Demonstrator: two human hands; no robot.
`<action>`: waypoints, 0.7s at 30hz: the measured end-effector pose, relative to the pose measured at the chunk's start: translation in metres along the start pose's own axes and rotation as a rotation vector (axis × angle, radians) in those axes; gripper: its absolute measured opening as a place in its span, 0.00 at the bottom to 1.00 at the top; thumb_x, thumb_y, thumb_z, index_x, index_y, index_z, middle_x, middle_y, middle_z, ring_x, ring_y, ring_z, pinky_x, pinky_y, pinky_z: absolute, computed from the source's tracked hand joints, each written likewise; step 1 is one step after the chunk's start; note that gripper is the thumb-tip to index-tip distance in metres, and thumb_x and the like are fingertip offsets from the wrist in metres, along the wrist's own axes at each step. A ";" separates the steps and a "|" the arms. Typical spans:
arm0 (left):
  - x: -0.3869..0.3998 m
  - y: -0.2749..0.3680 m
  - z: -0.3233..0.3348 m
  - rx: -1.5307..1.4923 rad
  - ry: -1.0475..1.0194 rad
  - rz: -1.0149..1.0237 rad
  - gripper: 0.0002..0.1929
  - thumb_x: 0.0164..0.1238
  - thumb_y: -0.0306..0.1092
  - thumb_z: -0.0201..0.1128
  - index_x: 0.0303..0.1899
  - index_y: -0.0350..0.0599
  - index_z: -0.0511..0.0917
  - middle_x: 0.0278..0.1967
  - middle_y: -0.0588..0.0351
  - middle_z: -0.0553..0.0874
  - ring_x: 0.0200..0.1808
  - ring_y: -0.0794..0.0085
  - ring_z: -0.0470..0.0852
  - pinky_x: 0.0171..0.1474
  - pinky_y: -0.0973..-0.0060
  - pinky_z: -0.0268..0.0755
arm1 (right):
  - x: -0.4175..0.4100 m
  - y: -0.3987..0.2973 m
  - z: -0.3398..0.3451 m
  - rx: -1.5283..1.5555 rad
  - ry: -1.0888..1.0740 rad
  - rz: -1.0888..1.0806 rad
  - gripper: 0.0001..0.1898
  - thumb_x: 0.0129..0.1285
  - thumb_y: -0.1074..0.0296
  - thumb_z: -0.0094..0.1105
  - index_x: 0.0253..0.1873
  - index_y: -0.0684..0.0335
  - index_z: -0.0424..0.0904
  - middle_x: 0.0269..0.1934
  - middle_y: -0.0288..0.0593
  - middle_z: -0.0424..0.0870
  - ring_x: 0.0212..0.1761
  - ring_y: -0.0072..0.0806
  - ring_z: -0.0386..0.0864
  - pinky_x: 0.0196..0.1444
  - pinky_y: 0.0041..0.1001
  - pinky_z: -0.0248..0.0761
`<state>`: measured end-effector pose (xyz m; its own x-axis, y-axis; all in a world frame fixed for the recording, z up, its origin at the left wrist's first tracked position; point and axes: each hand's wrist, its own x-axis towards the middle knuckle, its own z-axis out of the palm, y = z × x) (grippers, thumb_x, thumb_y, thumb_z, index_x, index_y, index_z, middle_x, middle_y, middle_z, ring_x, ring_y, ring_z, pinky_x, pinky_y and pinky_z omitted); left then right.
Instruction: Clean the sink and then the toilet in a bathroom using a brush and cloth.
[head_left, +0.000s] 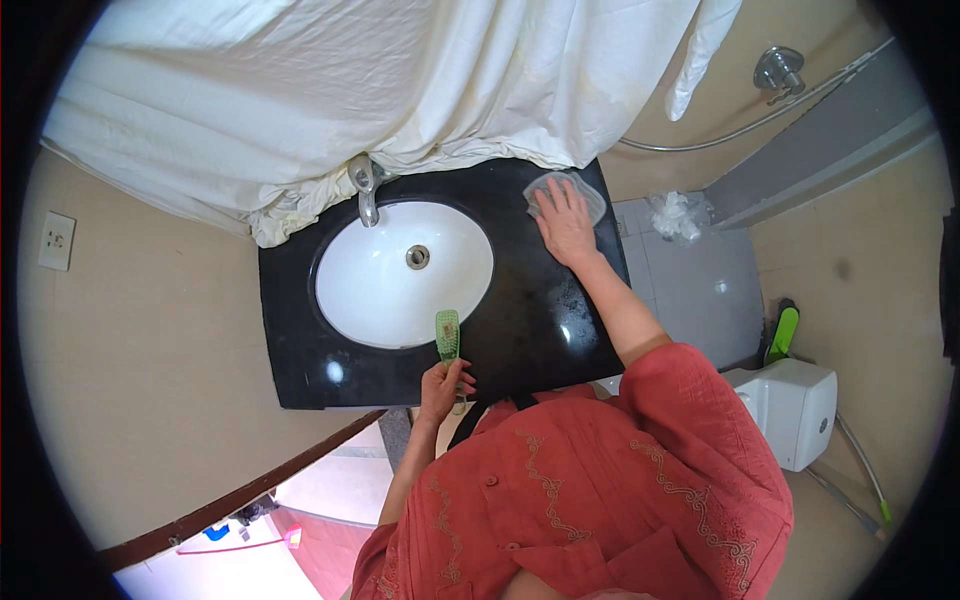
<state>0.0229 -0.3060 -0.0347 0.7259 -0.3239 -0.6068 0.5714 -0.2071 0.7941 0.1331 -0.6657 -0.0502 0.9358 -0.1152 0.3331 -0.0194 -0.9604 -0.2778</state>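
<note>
My left hand grips a green plastic scrub brush by its handle. The bristles face up over the near rim of the white oval sink, with a brownish spot among them. My right hand lies spread on a translucent whitish item at the far right of the black countertop; I cannot tell whether it is a plastic lid or a thin cloth. The palm covers part of it. A chrome faucet stands behind the sink, and the metal drain shows in the basin.
A white cloth drapes down to the counter's back edge. Right of the counter, a plastic bag with white contents lies on the tiled floor. A toilet tank, a green-and-black brush and a shower hose are also there.
</note>
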 end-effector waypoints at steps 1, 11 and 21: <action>0.000 0.000 0.000 0.004 0.002 -0.004 0.16 0.77 0.42 0.53 0.44 0.37 0.79 0.27 0.54 0.84 0.24 0.76 0.83 0.28 0.81 0.76 | -0.005 0.004 -0.003 -0.024 -0.011 0.050 0.25 0.65 0.59 0.56 0.66 0.58 0.70 0.71 0.50 0.61 0.73 0.51 0.56 0.70 0.51 0.54; 0.002 0.002 0.002 0.004 -0.001 -0.001 0.15 0.77 0.41 0.53 0.44 0.37 0.80 0.27 0.54 0.84 0.24 0.76 0.84 0.28 0.81 0.76 | 0.020 0.024 0.002 -0.150 0.009 0.193 0.25 0.68 0.58 0.53 0.67 0.60 0.67 0.71 0.53 0.60 0.72 0.55 0.56 0.69 0.53 0.52; -0.001 0.001 0.000 -0.017 -0.007 0.000 0.15 0.77 0.40 0.52 0.45 0.36 0.79 0.27 0.53 0.84 0.24 0.74 0.84 0.28 0.79 0.76 | 0.052 -0.058 0.044 0.072 -0.030 0.004 0.23 0.65 0.65 0.54 0.65 0.61 0.69 0.69 0.57 0.62 0.70 0.56 0.60 0.66 0.50 0.58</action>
<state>0.0225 -0.3060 -0.0334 0.7232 -0.3300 -0.6067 0.5781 -0.1915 0.7932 0.1981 -0.6046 -0.0566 0.9458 -0.1102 0.3055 0.0016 -0.9391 -0.3438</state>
